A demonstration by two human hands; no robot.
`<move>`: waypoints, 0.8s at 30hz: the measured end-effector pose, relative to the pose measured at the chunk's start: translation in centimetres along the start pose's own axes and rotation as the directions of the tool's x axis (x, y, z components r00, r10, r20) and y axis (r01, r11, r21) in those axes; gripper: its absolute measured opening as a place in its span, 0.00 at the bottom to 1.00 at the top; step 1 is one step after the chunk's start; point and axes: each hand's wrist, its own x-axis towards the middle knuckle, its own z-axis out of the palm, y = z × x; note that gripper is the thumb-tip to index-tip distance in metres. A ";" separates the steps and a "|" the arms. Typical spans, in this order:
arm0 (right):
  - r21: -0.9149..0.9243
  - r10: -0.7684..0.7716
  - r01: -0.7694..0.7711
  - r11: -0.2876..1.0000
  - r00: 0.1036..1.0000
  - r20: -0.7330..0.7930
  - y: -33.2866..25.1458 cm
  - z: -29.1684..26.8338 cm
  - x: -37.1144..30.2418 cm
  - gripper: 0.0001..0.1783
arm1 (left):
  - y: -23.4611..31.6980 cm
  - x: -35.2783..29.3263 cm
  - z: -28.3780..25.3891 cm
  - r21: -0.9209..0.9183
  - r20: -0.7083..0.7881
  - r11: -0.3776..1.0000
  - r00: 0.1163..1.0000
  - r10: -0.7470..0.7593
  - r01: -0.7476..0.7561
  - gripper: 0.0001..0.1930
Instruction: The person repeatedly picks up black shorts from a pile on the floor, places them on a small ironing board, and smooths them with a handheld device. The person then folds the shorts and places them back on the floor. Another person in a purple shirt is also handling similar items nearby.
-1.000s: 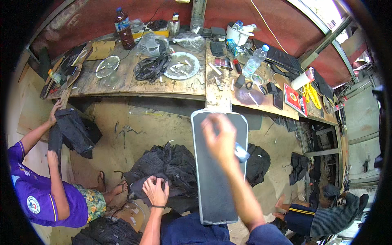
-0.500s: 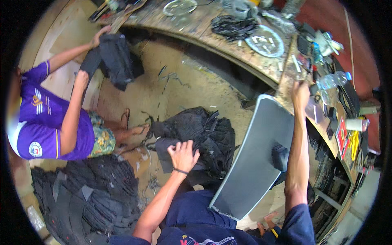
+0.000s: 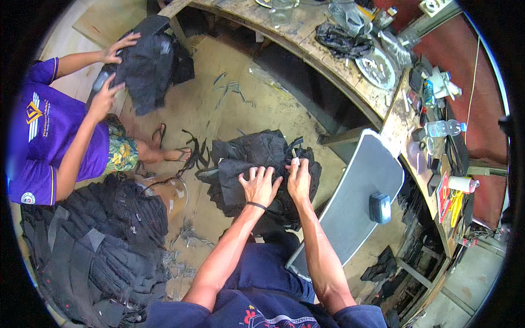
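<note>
My left hand (image 3: 260, 187) lies with spread fingers on a black fabric piece (image 3: 234, 177), pressing it down on a heap of black fabric (image 3: 262, 143) in front of my lap. Close beside it, my right hand (image 3: 298, 181) is closed, fingers pointing away from me. A small pale stick (image 3: 296, 159) shows at its fingertips; its exact kind is hard to make out. Against my right forearm leans a dark grey board (image 3: 333, 224) with a light rim, and a small dark block (image 3: 379, 208) sits on it.
At the left, a person in a purple shirt (image 3: 65, 142) handles black fabric (image 3: 147, 71). A large black fabric pile (image 3: 104, 262) lies at lower left. A wooden workbench (image 3: 314, 60) curves along the far and right sides, bearing a plate (image 3: 377, 68) of white pieces and a plastic bottle (image 3: 444, 128).
My right hand has come back from the workbench to the fabric heap, beside my left hand. The pale stick now shows in it. The other person's hands have shifted on their fabric.
</note>
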 end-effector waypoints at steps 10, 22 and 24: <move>0.168 0.040 -0.076 0.983 0.977 0.209 -3.1 -0.7 -4.2 0.15 | 0.5 -0.3 0.9 -0.021 -0.010 1.000 1.000 -0.021 0.020 0.12; -0.068 -0.199 0.198 0.978 0.980 -0.003 2.5 2.1 0.6 0.22 | -1.0 -0.8 0.5 0.104 0.198 0.994 0.980 0.020 -0.041 0.12; -0.044 -0.161 0.161 0.986 0.987 -0.004 2.7 2.3 1.1 0.22 | -0.7 -1.4 0.8 0.116 0.152 0.992 0.988 0.029 -0.047 0.13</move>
